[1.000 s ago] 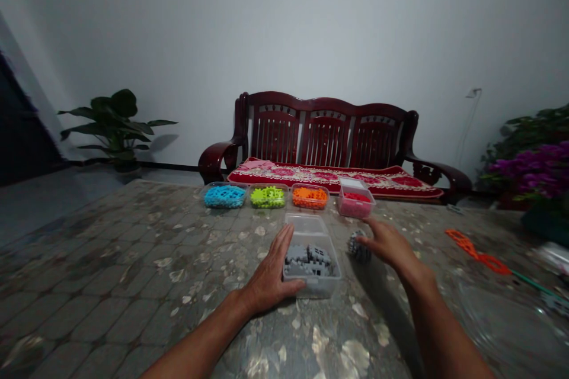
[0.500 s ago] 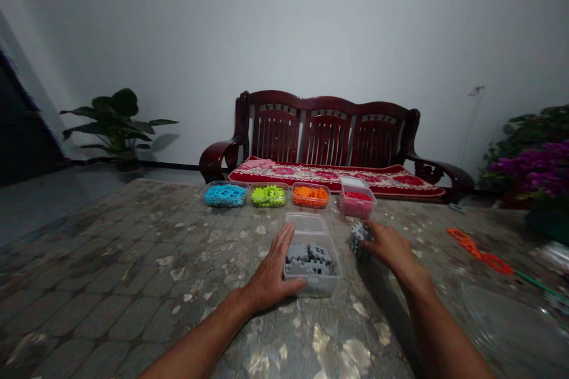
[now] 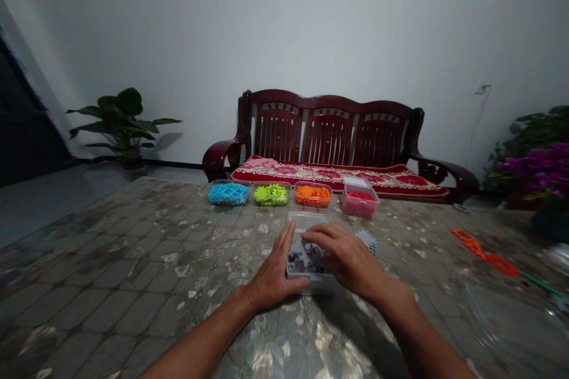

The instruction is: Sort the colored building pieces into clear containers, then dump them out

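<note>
My left hand (image 3: pixel 278 266) grips the left side of a clear plastic box (image 3: pixel 317 285), thumb along its front and fingers along its side. Grey interlocking building pieces (image 3: pixel 300 260) lie inside it. Over the box's right half reaches my right hand (image 3: pixel 349 254), its fingers apart and curved down toward the pieces; the thumb is partly hidden. On the table, just beyond the right hand, rests a grey toothed piece (image 3: pixel 367 241), partly covered by that hand. The box's open lid (image 3: pixel 306 219) lies back at its far side.
Boxes of blue pieces (image 3: pixel 229 193), green pieces (image 3: pixel 271 194), orange pieces (image 3: pixel 313 195) and red pieces (image 3: pixel 360 204) stand in a row at the table's far edge. At the right lie joined orange rings (image 3: pixel 502 264) and a clear lid (image 3: pixel 511 320). A wooden bench (image 3: pixel 329 136) stands behind.
My right hand has let go of the grey toothed pieces on the table and moved left over the box. My left hand keeps its hold on the box.
</note>
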Demonstrator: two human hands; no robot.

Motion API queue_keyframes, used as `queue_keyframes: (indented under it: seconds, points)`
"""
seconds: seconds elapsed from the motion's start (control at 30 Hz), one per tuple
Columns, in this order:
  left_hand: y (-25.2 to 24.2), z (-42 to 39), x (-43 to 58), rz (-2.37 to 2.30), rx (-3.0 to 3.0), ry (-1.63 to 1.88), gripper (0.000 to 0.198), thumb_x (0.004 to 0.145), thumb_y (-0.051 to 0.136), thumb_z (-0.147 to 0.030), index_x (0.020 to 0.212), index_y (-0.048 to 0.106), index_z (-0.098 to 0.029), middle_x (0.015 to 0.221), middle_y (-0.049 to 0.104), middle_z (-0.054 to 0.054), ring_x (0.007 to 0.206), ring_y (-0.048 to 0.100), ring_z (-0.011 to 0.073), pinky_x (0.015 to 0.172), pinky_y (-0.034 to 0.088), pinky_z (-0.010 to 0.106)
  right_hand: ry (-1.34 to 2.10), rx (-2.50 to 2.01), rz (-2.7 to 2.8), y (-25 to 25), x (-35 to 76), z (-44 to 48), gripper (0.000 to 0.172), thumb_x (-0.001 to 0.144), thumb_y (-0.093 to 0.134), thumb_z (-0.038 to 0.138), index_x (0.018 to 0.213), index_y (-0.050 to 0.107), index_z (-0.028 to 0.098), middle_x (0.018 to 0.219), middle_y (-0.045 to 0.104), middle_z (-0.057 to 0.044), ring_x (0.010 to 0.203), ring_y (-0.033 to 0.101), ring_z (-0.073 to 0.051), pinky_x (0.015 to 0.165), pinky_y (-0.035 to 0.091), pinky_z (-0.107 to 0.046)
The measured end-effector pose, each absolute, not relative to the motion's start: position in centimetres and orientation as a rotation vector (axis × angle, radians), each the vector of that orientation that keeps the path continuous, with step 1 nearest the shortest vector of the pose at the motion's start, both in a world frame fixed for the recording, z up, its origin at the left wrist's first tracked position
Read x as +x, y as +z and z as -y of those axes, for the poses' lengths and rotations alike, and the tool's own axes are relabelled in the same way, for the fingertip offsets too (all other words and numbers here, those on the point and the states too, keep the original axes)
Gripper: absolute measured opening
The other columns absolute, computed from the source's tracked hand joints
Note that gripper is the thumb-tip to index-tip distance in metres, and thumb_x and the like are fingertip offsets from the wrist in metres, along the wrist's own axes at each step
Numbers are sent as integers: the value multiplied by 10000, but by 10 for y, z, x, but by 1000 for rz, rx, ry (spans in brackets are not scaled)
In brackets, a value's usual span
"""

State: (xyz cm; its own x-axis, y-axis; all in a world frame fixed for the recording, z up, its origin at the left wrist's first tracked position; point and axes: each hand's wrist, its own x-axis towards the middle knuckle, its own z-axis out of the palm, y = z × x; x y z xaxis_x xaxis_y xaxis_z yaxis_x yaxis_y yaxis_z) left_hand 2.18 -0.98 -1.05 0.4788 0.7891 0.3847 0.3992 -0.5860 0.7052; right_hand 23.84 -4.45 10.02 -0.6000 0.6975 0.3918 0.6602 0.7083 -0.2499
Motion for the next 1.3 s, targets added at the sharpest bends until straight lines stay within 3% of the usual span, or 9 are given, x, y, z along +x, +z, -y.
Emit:
queue_keyframes:
  seconds: [0.13,0.4,0.63,0.77,1.0,1.3]
  points:
    - [-12,10,23,-993,2170,965,1210,724,814,-276,1625,8,-237,1712,65,141,1575,82,351,1276,131,576,-34,-1217,2513,94,230,41,514,874,522,20,1327,623,240,1235,676,-106,1092,623,-258,944,514,-406]
    - [-7,12,23,-1007,2163,946,1230,704,817,-236,1624,1,-237,1710,68,147,1577,77,340,1275,129,583,202,-1296,2440,107,250,45,656,743,611,-11,1347,603,243,1288,662,-76,1197,582,-248,1039,467,-406]
    - [-5,12,24,-1018,2163,943,1212,711,803,-252,1625,8,-233,1711,66,142,1575,82,349,1278,118,578,307,-1352,2346,113,280,42,500,817,626,99,1294,646,247,1302,684,-66,1220,606,-229,1070,467,-428]
    - [-5,12,23,-1021,2166,929,1205,706,797,-252,1624,17,-224,1711,66,148,1576,80,342,1278,111,577,129,-1601,2172,107,309,27,418,859,601,182,1267,676,228,1283,706,-98,1194,638,-273,1049,478,-457]
    - [-5,12,22,-1015,2172,932,1209,690,803,-236,1623,35,-211,1708,75,161,1575,88,345,1276,119,572,52,-2206,2009,79,337,6,481,832,660,332,1292,666,191,1262,712,-156,1191,641,-359,967,495,-438]
    - [-6,11,22,-1015,2194,932,1223,687,826,-239,1627,43,-228,1706,80,162,1572,91,363,1272,131,586,36,-2368,1981,72,334,2,478,814,665,316,1273,657,184,1155,744,-164,1089,683,-344,871,485,-406]
